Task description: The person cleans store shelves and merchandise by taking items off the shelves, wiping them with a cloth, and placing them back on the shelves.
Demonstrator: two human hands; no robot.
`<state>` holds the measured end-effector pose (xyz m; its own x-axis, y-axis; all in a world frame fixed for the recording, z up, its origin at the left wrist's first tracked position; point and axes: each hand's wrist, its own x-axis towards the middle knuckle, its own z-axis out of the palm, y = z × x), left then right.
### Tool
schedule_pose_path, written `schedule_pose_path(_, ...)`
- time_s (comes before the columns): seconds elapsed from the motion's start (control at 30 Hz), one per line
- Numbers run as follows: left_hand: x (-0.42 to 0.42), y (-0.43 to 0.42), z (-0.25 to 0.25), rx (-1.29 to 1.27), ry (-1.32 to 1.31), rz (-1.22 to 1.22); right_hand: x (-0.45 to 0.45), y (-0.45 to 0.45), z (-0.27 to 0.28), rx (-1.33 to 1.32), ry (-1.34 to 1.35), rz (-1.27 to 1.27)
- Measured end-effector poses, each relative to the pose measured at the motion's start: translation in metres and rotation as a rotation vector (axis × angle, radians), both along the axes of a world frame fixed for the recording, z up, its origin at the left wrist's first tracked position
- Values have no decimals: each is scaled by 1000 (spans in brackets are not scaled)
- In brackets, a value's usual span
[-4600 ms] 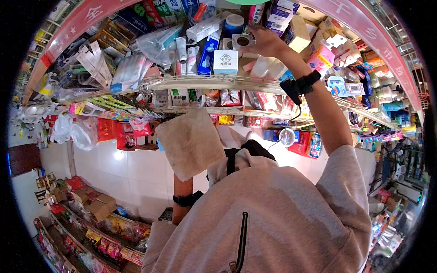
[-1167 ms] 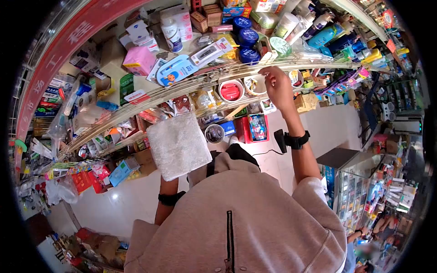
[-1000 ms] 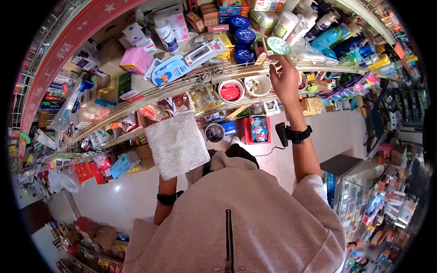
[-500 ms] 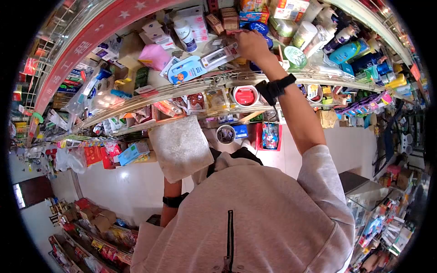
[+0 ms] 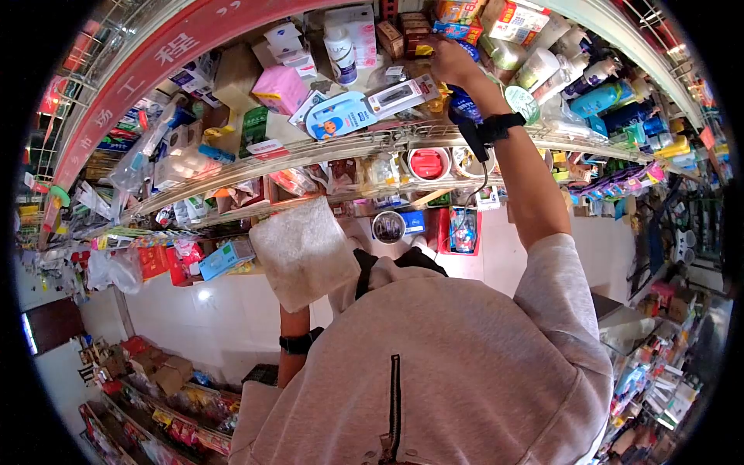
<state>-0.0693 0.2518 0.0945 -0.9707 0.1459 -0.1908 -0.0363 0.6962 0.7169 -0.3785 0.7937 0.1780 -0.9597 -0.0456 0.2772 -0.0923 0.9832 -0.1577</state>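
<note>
Mostly hidden: left hand (image 5: pixel 294 318), beneath cloth (image 5: pixel 303 254) | right hand (image 5: pixel 457 65) near blue jar (image 5: pixel 463 103) | fingers, both: can't tell

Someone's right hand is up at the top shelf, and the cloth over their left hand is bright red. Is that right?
Not quite: the cloth over the left hand is pale off-white, not bright red, as the head view shows. The right hand is indeed up at the top shelf.
</note>
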Motion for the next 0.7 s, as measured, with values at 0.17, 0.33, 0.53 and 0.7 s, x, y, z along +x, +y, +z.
schedule_pose_path(0.17,-5,-12,-23,0,101,-92,41,-21,33,-211,105,-26)
schedule_pose_path(0.33,-16,-2,-9,-7,40,-106,75,-31,25,-212,81,13)
schedule_pose_path(0.53,-17,8,2,5,26,-80,89,-36,10,-260,-1,34)
schedule_pose_path(0.7,-14,5,-3,-10,-15,-50,99,-43,20,-265,-24,-6)
